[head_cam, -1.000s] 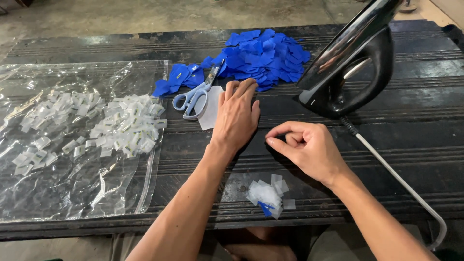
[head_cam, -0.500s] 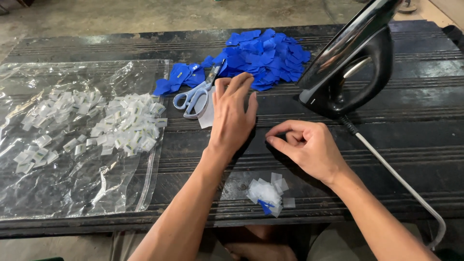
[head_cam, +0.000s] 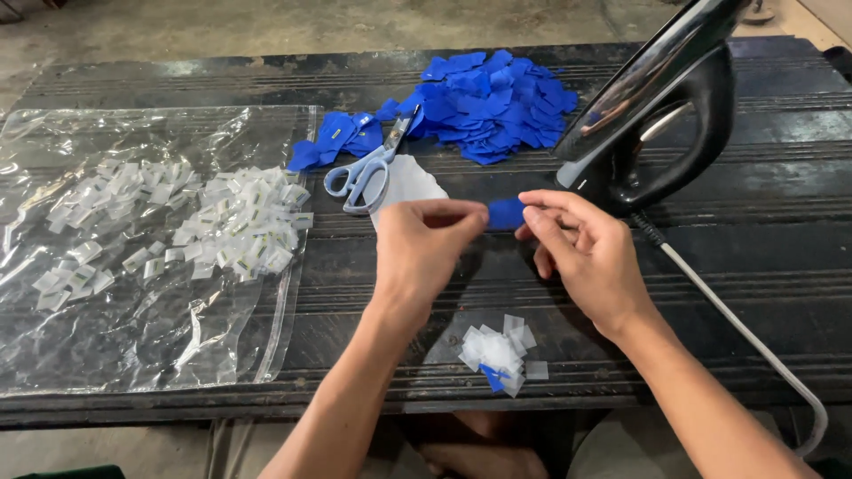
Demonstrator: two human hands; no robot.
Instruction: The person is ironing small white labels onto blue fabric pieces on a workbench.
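Both hands, the left hand (head_cam: 424, 241) and right hand (head_cam: 581, 253), pinch a small blue patch (head_cam: 507, 213) between fingertips above the table (head_cam: 355, 293), scissors (head_cam: 364, 173), blue pile (head_cam: 493, 106) and iron (head_cam: 661, 115) within reach.

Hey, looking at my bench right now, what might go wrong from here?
The iron stands upright right beside your right hand, so a slip could brush its plate or topple it. Its cord trails past your right forearm and may snag. The small blue piece pinched between both hands could drop among the white scraps.
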